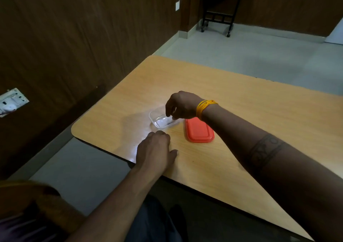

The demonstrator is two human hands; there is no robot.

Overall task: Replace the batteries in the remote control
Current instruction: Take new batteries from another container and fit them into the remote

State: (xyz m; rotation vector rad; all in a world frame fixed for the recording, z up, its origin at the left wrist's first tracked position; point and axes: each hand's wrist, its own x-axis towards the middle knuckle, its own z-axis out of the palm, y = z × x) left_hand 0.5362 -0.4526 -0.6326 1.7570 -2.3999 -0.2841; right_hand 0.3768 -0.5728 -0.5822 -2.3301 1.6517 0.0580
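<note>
Over the clear plastic container [161, 119], near the left end of the wooden surface [241, 111], my right hand [182, 104] dips in from above. Its fingers [169, 111] curl down into the tub, but whether they pinch anything I cannot tell; glare washes out the inside. My left hand [156, 149] lies flat on the surface just near of the container, fingers relaxed and gripping nothing. The orange lid [199, 130] lies just right of the tub, already off. I judge this to be the fetching step: drawing a battery or the remote out of the container. Something small and dark shows at the bottom of the tub, too blurred to name. I see no remote control anywhere on the surface. The next move calls for a firm pinch and a clean lift over the rim, the left hand steadying the tub if it slides.
</note>
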